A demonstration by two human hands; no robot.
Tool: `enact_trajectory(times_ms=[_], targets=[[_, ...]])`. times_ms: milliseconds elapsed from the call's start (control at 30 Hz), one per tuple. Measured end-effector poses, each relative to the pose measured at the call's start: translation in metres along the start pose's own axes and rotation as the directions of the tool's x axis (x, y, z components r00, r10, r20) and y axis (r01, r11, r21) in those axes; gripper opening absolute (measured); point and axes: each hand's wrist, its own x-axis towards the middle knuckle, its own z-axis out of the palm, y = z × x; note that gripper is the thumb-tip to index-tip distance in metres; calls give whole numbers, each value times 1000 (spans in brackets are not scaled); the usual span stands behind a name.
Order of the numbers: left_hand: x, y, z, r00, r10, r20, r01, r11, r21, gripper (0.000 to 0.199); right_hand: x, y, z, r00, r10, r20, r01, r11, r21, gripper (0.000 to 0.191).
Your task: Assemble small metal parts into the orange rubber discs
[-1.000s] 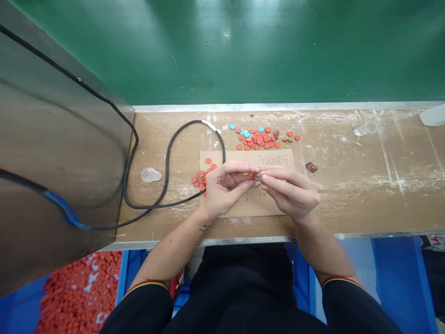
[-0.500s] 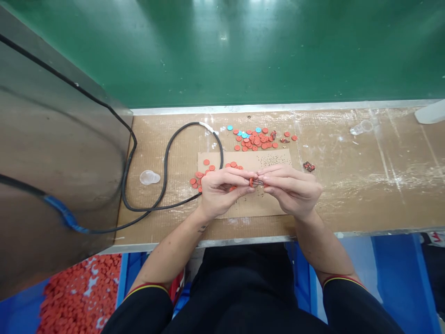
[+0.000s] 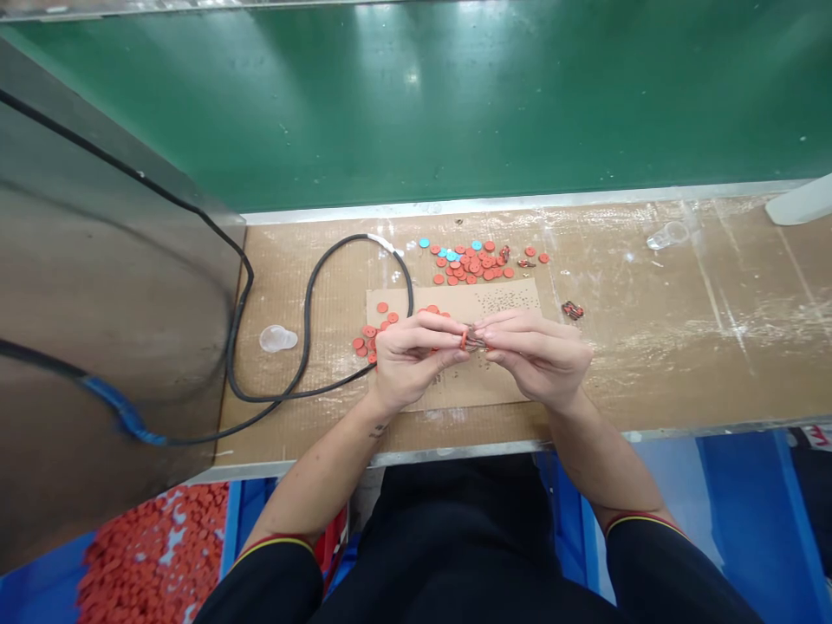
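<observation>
Here we record the left grip [image 3: 409, 362] and right grip [image 3: 538, 360] nearly closed, fingertips together pinching a red disc [image 3: 464, 340] against a small metal part [image 3: 477, 343], held over a cardboard sheet [image 3: 500, 392] on the desk [image 3: 656, 347]; loose discs [image 3: 455, 270] lie beyond.

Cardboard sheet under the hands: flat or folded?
Flat: the cardboard sheet lies spread on the bench, orange discs resting on it.

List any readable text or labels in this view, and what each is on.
No legible text; the red marks on the white item at the lower right corner are cut off and too blurred to read, and the small dark mark on the left forearm is too small to read.
</observation>
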Motion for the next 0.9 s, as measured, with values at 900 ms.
enact_trajectory(times_ms=[900], targets=[[-2, 2, 2, 998, -68, 5, 68, 997, -47, 25, 0, -2, 3, 993, -110, -50, 101, 983, -154, 39]])
